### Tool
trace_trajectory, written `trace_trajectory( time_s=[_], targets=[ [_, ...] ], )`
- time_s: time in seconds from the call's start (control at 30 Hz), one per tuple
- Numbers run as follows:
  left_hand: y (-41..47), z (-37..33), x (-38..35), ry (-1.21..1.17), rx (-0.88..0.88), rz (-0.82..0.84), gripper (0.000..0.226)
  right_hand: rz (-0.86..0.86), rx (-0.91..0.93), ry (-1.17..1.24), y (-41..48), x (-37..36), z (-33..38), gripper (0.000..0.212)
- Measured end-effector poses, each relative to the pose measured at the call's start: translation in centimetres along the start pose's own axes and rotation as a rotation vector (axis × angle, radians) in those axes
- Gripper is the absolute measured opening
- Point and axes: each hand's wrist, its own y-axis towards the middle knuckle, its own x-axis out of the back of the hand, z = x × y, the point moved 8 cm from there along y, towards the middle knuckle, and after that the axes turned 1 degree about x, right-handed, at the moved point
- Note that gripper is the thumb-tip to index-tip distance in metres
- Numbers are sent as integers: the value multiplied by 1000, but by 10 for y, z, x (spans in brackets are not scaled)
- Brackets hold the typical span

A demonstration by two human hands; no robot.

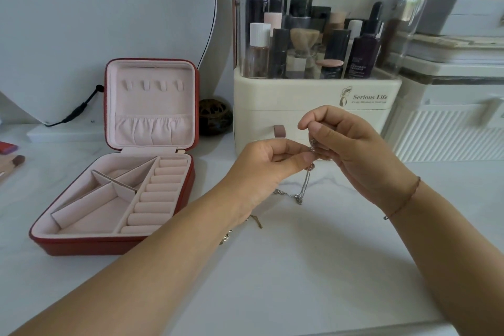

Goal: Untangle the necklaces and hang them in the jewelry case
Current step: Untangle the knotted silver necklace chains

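Silver necklaces are trailing, knotted, onto the white table, with the left hand and right hand both pinching the tangle between fingertips. Farther back the red jewelry case is standing open, its hooks holding nothing yet.

Above the white desk, the left hand and the right hand each pinch a knot of silver necklaces between thumb and fingertips, and loops of chain hang down to touch the desk. A gold chain lies on the desk under the left wrist. To the left the red jewelry case stands open, its lid upright with four hooks, near a cream cosmetics organizer.
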Motion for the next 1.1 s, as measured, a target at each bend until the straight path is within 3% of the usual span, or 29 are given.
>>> trace_trajectory(
  time_s=[0.4, 0.87, 1.1],
  targets=[
    [1, -4, 16, -34, -23, -142, 9, -4, -78, -74, 0, 3, -6, 25],
    [1, -1, 11, 47, 34, -80, 18, 126, -101, -102, -3, -5, -4, 26],
    [2, 0, 13, 27, 21, -75, 10, 138, -102, -84, -2, -6, -5, 25]
  ],
)
